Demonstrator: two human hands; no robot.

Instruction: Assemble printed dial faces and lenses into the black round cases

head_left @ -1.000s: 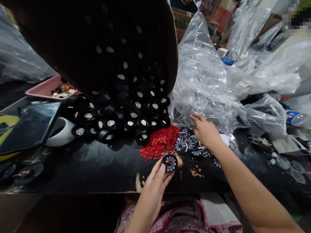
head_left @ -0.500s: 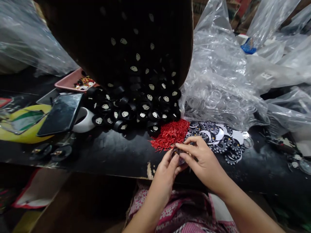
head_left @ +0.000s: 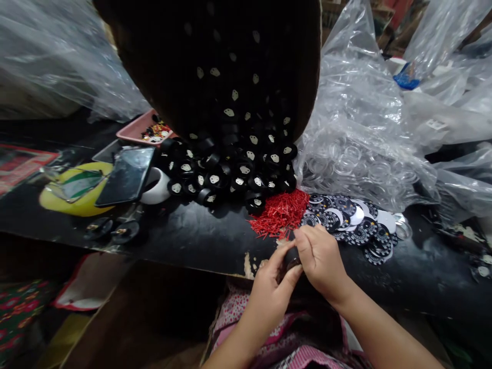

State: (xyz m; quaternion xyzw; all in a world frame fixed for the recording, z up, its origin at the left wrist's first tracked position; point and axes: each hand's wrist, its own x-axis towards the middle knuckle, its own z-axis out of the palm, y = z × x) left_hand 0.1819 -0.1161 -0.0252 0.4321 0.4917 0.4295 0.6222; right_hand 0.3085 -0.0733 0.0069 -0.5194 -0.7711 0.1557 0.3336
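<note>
Near the table's front edge, my left hand (head_left: 273, 279) holds a small round black piece (head_left: 292, 258) between thumb and fingers. My right hand (head_left: 321, 259) is closed against the same piece from the right, its thumb pressed on it. Just beyond the hands lies a heap of thin red strips (head_left: 280, 211). Printed black-and-white dials (head_left: 359, 225) are spread to the right of it. Many round black cases (head_left: 215, 179) with pale plates spill from a large dark container (head_left: 230, 31) behind.
Clear rings in a plastic bag (head_left: 353, 159) lie at the back right. On the left are a phone (head_left: 126, 177), a white ring (head_left: 157, 187), a yellow item with glasses (head_left: 57, 200) and a pink tray (head_left: 132, 129). Two black discs (head_left: 125, 232) lie near the front edge.
The view has shifted, so the table items appear further right. The held piece has been turned, now showing its black side, and my right hand has closed more tightly around it.
</note>
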